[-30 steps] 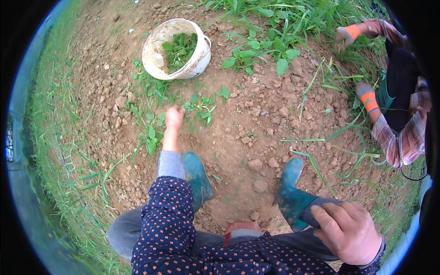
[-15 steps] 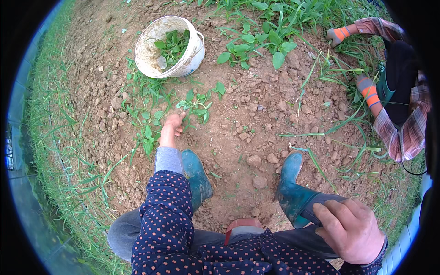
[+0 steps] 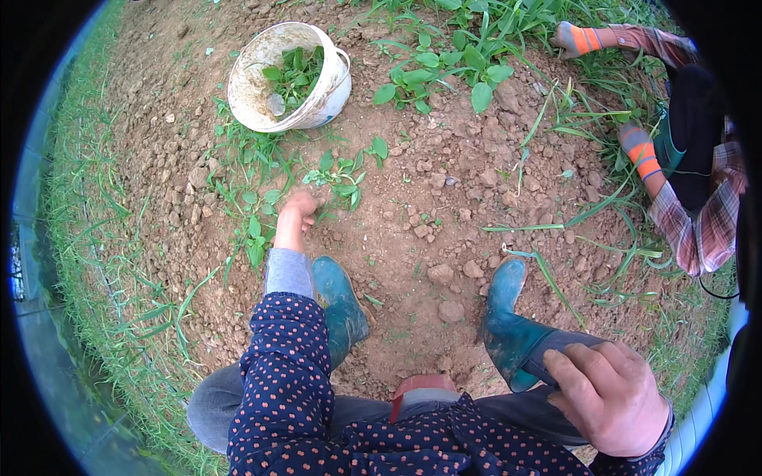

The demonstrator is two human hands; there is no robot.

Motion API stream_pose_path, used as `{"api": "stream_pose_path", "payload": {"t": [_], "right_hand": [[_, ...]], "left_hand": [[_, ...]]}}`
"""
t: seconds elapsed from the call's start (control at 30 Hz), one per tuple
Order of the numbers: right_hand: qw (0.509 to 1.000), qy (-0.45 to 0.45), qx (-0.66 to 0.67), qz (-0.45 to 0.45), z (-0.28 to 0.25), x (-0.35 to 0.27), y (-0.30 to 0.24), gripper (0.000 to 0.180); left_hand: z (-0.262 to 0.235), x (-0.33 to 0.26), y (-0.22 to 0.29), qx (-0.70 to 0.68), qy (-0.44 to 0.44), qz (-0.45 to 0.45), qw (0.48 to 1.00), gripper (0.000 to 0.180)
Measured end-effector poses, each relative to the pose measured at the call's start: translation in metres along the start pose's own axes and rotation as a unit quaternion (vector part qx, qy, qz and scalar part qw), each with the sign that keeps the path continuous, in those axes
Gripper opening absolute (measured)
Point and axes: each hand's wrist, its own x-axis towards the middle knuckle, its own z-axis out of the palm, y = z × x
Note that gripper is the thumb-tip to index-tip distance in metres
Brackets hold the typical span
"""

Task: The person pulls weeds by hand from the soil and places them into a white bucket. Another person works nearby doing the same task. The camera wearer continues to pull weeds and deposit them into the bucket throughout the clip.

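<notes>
The person's left hand (image 3: 298, 210) reaches down to the bare soil (image 3: 409, 274), just in front of the left boot (image 3: 341, 305), with its back and wrist turned toward the camera. Its fingers (image 3: 308, 220) are partly curled and point toward the ground; whether they have hold of anything, and how far they are parted underneath, cannot be told from this angle. Just beyond them, a little to the right, lies a small patch of low leafy plants (image 3: 343, 182), and more leafy stems (image 3: 254, 238) stand near the hand on its left side.

The right hand (image 3: 611, 401) lies over the right knee, its fingers loosely bent and the thumb set apart from them, with nothing to be seen in its grasp. A dark blue sleeve (image 3: 287, 349) with orange dots covers the left arm, ending in a grey cuff (image 3: 288, 272) near the wrist. The right boot (image 3: 508, 329), also green, is planted well apart from the left one.

Ahead of the left hand, a white bucket (image 3: 332, 101) tilts toward the person, its inner wall smeared with soil, and a heap of green leaves (image 3: 295, 75) sits inside. To its right grows a broad-leaved green clump (image 3: 476, 67). At the right edge a co-worker in plaid sleeves (image 3: 679, 222) reaches into grass with two grey-and-orange gloves, one (image 3: 578, 40) farther away and the other (image 3: 639, 147) nearer the person
</notes>
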Motion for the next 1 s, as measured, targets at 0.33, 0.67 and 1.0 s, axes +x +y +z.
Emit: {"api": "stream_pose_path", "payload": {"t": [0.33, 0.67, 1.0], "right_hand": [[1.000, 0.002, 0.002, 0.004, 0.000, -0.001, 0.000, 0.064], [1.000, 0.008, -0.002, -0.004, -0.001, -0.005, -0.001, 0.064], [1.000, 0.015, 0.000, -0.007, -0.002, -0.012, 0.005, 0.064]], "left_hand": [[0.003, 0.003, -0.035, -0.192, 0.016, 0.144, 0.971, 0.029], [0.036, -0.016, -0.029, 0.171, 0.201, 0.288, 0.921, 0.052], [0.063, -0.010, -0.028, 0.055, 0.301, 0.233, 0.923, 0.032]]}}
